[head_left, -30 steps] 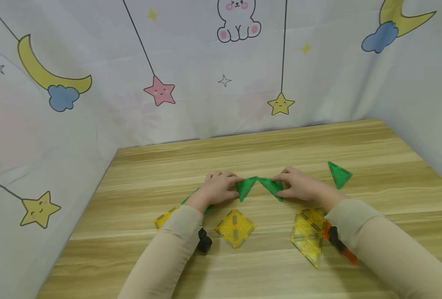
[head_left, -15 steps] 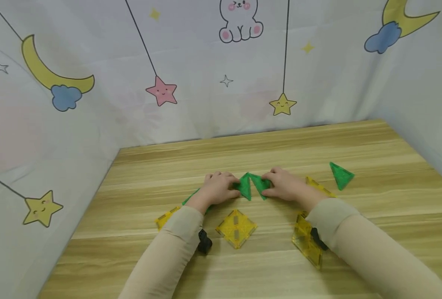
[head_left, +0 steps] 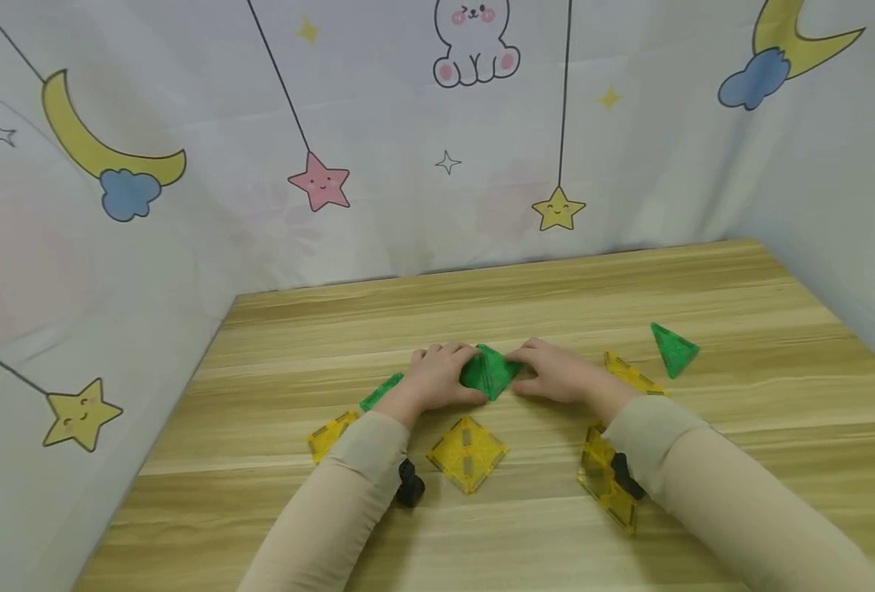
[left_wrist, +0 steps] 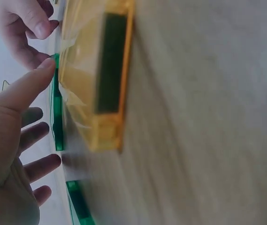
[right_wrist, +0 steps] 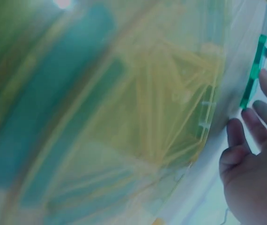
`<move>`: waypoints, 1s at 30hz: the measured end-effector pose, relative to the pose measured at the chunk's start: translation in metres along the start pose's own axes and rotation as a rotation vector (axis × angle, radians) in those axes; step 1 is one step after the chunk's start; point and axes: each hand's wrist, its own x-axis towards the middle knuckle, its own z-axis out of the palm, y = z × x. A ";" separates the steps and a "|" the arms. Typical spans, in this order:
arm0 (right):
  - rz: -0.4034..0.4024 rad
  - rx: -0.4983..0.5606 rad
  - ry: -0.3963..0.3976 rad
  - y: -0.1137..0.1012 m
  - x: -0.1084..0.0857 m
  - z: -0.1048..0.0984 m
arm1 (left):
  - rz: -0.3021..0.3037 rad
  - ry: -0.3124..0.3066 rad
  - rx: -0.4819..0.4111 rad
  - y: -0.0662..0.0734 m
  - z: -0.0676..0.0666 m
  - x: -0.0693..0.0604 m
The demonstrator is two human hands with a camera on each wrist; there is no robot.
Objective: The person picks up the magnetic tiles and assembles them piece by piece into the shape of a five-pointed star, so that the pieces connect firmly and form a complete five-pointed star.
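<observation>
Two green triangular tiles [head_left: 493, 372] lie side by side on the wooden table, their long edges meeting in the middle. My left hand [head_left: 441, 378] holds the left tile between thumb and fingers; the left wrist view shows the thumb at the edge of the green tile [left_wrist: 57, 112]. On the other side, my right hand [head_left: 554, 372] has its thumb and fingertips at the right tile's outer edge. In the right wrist view its fingers are loosely bent along the green tile [right_wrist: 254, 72].
Nearer me lie a yellow diamond of tiles [head_left: 468, 454] and a yellow cluster [head_left: 606, 485] under my right sleeve. Another green triangle [head_left: 674, 350] lies to the right beside a yellow tile [head_left: 632, 374]. Further left are a green tile [head_left: 381, 391] and a yellow one [head_left: 331, 434].
My right hand has moved left with its green tile, and the gap between the two green tiles has closed. The left hand has barely shifted.
</observation>
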 end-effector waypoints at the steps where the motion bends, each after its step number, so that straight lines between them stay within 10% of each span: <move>1: -0.007 0.014 0.001 0.001 -0.001 -0.001 | 0.002 -0.002 0.014 0.001 0.001 0.001; 21: 0.164 0.045 0.058 0.059 -0.064 -0.042 | 0.006 -0.066 0.033 0.000 -0.001 0.005; 30: 0.082 0.004 0.073 0.075 -0.085 -0.046 | 0.008 -0.061 0.007 -0.003 -0.002 0.001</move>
